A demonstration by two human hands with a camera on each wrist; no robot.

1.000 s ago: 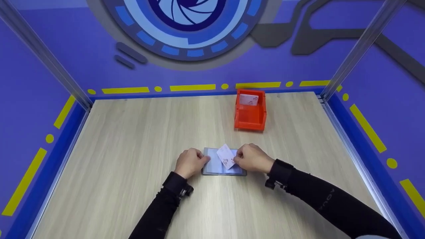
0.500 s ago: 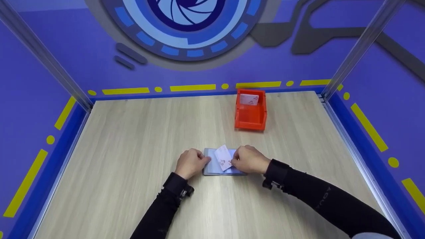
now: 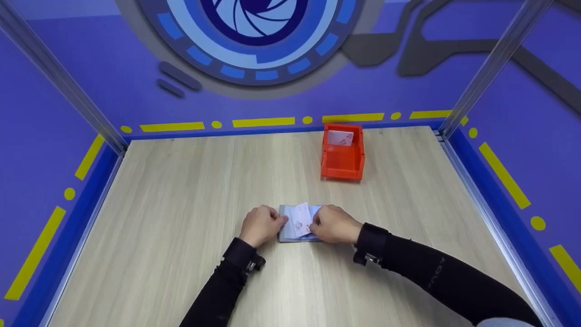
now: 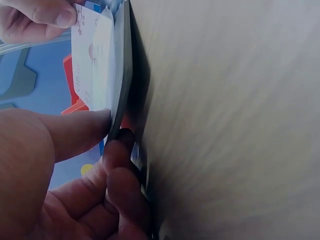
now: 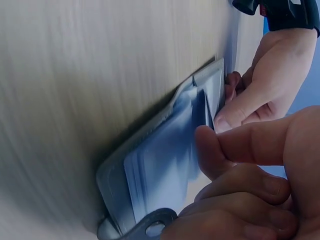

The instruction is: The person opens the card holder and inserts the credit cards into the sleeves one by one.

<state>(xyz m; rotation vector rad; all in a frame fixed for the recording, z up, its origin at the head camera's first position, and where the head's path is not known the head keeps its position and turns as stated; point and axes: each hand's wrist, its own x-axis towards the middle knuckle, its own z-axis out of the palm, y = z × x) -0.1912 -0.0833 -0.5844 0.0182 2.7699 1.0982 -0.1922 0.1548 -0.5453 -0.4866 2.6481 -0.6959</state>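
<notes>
A small grey card holder (image 3: 285,234) with clear plastic sleeves lies spread on the table. My left hand (image 3: 261,225) pinches its left edge, thumb on top and fingers beneath. Between thumb and index finger, my right hand (image 3: 335,225) holds a white card (image 3: 300,217) by its lower right part, over the holder. Red floral print and "VIP" lettering show on the card (image 4: 86,60) in the left wrist view. From the right wrist, the sleeves (image 5: 160,165) appear fanned above the cover, near a strap with a metal snap (image 5: 155,229). My right hand covers the holder's right side in the head view.
A red open bin (image 3: 342,173) stands at the back of the wooden table (image 3: 195,190), right of centre. Another floral-printed card (image 3: 340,137) leans at its back wall. Blue-purple panels (image 3: 254,106) enclose the table at the back and sides.
My right hand has moved left with the card, which now stands more upright and lies further over the holder's left half. The left hand keeps its place at the holder's edge.
</notes>
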